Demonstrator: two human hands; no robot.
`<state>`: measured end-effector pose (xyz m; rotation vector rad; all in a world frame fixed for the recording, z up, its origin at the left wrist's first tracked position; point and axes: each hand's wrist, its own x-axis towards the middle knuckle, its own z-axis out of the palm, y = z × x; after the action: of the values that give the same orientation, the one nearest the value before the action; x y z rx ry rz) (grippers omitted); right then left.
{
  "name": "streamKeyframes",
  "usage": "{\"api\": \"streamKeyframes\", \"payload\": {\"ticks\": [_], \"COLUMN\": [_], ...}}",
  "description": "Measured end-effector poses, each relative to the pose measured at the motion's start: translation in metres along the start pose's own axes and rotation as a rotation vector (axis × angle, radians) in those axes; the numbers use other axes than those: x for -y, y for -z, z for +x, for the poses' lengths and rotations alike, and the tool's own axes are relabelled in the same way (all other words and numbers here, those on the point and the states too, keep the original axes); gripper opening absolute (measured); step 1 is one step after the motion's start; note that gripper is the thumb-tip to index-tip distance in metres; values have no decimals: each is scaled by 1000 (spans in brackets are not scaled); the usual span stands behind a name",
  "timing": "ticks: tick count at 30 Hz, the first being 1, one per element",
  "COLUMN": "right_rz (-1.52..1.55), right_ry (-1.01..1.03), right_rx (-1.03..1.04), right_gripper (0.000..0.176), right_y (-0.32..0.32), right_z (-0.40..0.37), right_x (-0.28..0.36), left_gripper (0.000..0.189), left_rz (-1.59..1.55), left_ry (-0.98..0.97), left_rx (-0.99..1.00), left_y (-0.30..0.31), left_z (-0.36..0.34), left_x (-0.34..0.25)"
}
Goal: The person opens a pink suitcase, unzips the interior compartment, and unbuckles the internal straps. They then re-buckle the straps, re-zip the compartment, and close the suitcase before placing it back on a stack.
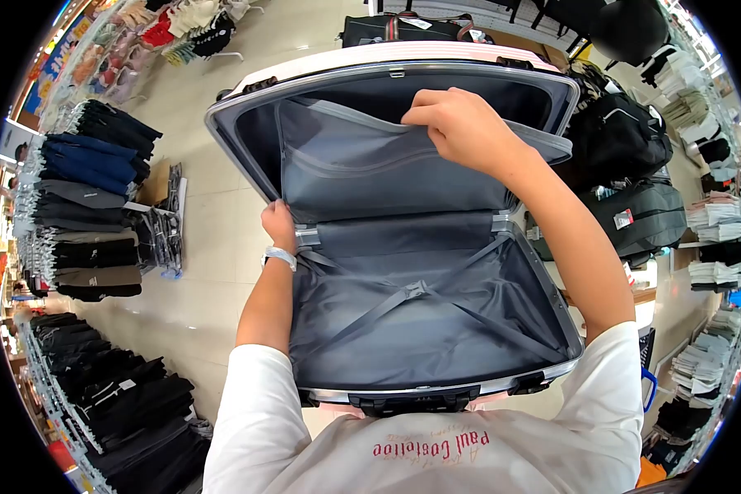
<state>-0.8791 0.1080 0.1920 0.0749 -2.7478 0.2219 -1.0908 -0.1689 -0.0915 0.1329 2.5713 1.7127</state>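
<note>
An open suitcase (230, 115) with a pale pink shell and dark grey lining stands in front of me, its lid raised. In the lid hangs a grey zippered divider panel (370, 177), its upper edge pulled away from the lid. My right hand (457, 123) pinches that upper edge, fingers closed. Down at the left hinge side, my left hand (278, 224) is closed on the suitcase's rim. Crossed straps (358, 321) lie over the lower half's lining, joined by a buckle (417, 290) at the centre.
Racks of dark clothes (132, 403) and blue trousers (90, 156) line the left. On the right stand black backpacks (626, 132) and shelves of folded white items (700, 362). A black duffel bag (412, 29) sits beyond the lid. Tiled floor (214, 214) shows at left.
</note>
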Motion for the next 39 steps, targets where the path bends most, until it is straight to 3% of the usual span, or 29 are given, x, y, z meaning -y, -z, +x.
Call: {"api": "streamKeyframes", "payload": {"ticks": [4, 6, 15, 18, 21, 23, 24, 26, 28, 32, 34, 39], "right_rz": [51, 49, -101, -154, -37, 201, 256, 345, 388, 570, 754, 658], "right_ry": [29, 36, -48, 77, 100, -62, -129, -245, -206, -204, -213, -325], "right_rx": [39, 7, -366, -526, -471, -326, -238, -92, -131, -229, -324, -236], "right_gripper": [26, 25, 16, 16, 23, 48, 54, 60, 60, 56, 47, 35], "right_y": [4, 2, -29, -34, -31, -45, -51, -57, -67, -79, -84, -79], "right_z": [1, 1, 12, 11, 13, 17, 19, 21, 23, 35, 45, 53], "right_x": [2, 2, -22, -14, 22, 38, 41, 40, 31, 23, 26, 26], "left_gripper": [24, 23, 22, 28, 29, 23, 17, 15, 12, 11, 11, 7], "left_rz": [54, -213, -331, -181, -48, -15, 135, 227, 313, 292, 296, 322], "left_ry": [-79, 20, -203, -325, -491, -624, -825, -929, -1060, -962, -1010, -1196], "left_rx": [-8, 114, 250, 291, 369, 376, 287, 207, 130, 179, 156, 170], "left_y": [28, 44, 44, 18, -11, -26, -30, -31, -29, -21, -23, -19], "left_z": [29, 36, 42, 21, -16, -38, -40, -37, -32, -29, -33, -36], "left_x": [-55, -102, -227, -243, -263, -277, -278, -272, -267, -271, -270, -269]}}
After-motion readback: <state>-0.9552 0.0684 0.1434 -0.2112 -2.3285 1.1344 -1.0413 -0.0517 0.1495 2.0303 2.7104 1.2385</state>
